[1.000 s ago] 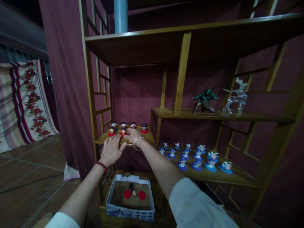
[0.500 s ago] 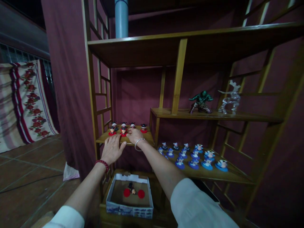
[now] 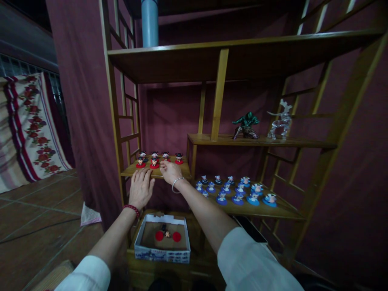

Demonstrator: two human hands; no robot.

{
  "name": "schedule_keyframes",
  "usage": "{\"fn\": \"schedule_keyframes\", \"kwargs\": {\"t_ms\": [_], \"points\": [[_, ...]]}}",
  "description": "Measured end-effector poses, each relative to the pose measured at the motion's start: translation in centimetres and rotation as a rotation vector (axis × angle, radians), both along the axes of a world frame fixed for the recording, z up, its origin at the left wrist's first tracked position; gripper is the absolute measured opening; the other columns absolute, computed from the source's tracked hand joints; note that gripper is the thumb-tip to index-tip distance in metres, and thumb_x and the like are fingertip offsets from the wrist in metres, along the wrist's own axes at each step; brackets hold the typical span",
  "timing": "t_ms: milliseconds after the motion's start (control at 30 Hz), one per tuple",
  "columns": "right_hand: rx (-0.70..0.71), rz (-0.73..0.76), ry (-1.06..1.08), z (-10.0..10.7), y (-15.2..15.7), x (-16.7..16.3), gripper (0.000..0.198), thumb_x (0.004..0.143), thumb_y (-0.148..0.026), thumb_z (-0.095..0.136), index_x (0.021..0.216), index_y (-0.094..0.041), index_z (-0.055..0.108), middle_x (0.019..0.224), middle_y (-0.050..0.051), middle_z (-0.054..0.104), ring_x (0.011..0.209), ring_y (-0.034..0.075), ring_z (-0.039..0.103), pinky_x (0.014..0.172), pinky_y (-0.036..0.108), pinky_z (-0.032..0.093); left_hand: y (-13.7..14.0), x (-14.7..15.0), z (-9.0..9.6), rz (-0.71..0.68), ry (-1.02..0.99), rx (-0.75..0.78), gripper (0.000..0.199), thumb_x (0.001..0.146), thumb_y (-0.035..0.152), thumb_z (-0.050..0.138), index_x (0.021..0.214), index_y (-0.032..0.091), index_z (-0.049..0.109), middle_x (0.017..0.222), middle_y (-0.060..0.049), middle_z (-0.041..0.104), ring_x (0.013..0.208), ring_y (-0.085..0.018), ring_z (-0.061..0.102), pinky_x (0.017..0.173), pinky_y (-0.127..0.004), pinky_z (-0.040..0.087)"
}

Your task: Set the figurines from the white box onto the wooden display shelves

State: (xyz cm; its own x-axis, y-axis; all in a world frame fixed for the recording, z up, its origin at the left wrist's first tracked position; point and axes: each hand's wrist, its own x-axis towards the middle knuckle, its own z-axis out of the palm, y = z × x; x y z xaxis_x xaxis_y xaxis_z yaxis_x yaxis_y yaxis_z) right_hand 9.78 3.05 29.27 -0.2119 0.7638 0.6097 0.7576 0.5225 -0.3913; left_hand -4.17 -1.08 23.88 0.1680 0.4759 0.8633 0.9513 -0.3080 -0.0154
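My left hand (image 3: 141, 189), with a red bead bracelet, rests at the front edge of the small left shelf (image 3: 133, 171), fingers stretched out and holding nothing. My right hand (image 3: 170, 173), wearing a silver bangle, is over the same shelf with its fingers curled together. Whatever it may hold is hidden. Just left of its fingertips stands a black-haired figurine on a red base (image 3: 154, 163). Another front-row figurine (image 3: 140, 162) stands farther left. Behind them is a row of several similar figurines, including one at the right end (image 3: 179, 158).
Below, an open cardboard box (image 3: 162, 255) holds red discs (image 3: 176, 237) and a small figurine (image 3: 167, 234). Several blue-based figurines (image 3: 238, 198) fill the lower right shelf. Above them are a green crouching statue (image 3: 246, 124) and a clear deer (image 3: 280, 121). A dark phone-like slab (image 3: 251, 229) lies lower right.
The view has shifted, so the shelves and box appear farther left and slightly higher. My right fingers stay beside the front figurine. My left hand remains at the shelf edge.
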Motion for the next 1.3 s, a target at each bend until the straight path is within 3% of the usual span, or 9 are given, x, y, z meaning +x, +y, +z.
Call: {"fn": "schedule_keyframes", "kwargs": {"t_ms": [333,600,733,967,1133,1300], "points": [[0.125,0.1,0.07,-1.3,-3.2,0.1,0.028,0.078,-0.015,0.044,0.101,-0.025,0.056,0.093,-0.003,0.066,0.083,0.011,0.058,0.077,0.024,0.043,-1.4,1.6,-2.0,-0.043,-0.104,0.033,0.045,0.083,0.026,0.035,0.125,0.009,0.034,0.13,-0.018,0.037,0.127,-0.025,0.02,0.1,-0.046,0.022],[0.222,0.214,0.168,-4.5,-5.4,-0.1,0.03,0.08,-0.012,0.038,0.099,-0.024,0.058,0.092,-0.003,0.065,0.086,0.011,0.054,0.082,0.024,0.041,-2.5,2.5,-4.0,-0.173,-0.174,-0.04,0.048,0.082,0.023,0.037,0.128,0.013,0.028,0.14,-0.014,0.018,0.13,-0.024,0.006,0.103,-0.046,0.018],[0.106,0.201,0.154,-7.6,-5.8,-0.1,0.031,0.079,-0.012,0.037,0.099,-0.023,0.059,0.095,-0.003,0.065,0.088,0.01,0.055,0.085,0.022,0.04,-2.9,2.9,-6.4,-0.183,-0.189,-0.12,0.044,0.08,0.02,0.037,0.123,0.012,0.035,0.139,-0.014,0.021,0.129,-0.024,0.012,0.103,-0.046,0.022],[-0.351,0.034,-0.017,-14.0,-5.4,1.2,0.028,0.08,-0.019,0.042,0.1,-0.027,0.06,0.098,-0.003,0.065,0.09,0.011,0.058,0.081,0.02,0.041,-2.5,3.8,-13.6,-0.137,-0.137,-0.386,0.029,0.078,0.017,0.037,0.101,0.011,0.054,0.129,-0.016,0.038,0.124,-0.025,0.026,0.098,-0.045,0.032],[-0.467,-0.004,-0.094,-18.8,-4.4,2.1,0.028,0.079,-0.018,0.042,0.095,-0.025,0.064,0.095,-0.002,0.066,0.087,0.011,0.06,0.077,0.018,0.042,-2.2,4.2,-17.7,-0.086,-0.099,-0.661,0.026,0.079,0.018,0.039,0.096,0.012,0.057,0.121,-0.015,0.047,0.113,-0.022,0.042,0.094,-0.035,0.036],[-0.513,-0.028,-0.14,-22.9,-3.6,2.6,0.024,0.075,-0.017,0.046,0.084,-0.024,0.067,0.085,-0.001,0.068,0.078,0.012,0.061,0.067,0.017,0.043,-2.1,4.6,-20.4,-0.049,-0.035,-0.949,0.028,0.081,0.019,0.035,0.099,0.015,0.056,0.111,-0.013,0.055,0.101,-0.02,0.051,0.085,-0.031,0.039]]}}
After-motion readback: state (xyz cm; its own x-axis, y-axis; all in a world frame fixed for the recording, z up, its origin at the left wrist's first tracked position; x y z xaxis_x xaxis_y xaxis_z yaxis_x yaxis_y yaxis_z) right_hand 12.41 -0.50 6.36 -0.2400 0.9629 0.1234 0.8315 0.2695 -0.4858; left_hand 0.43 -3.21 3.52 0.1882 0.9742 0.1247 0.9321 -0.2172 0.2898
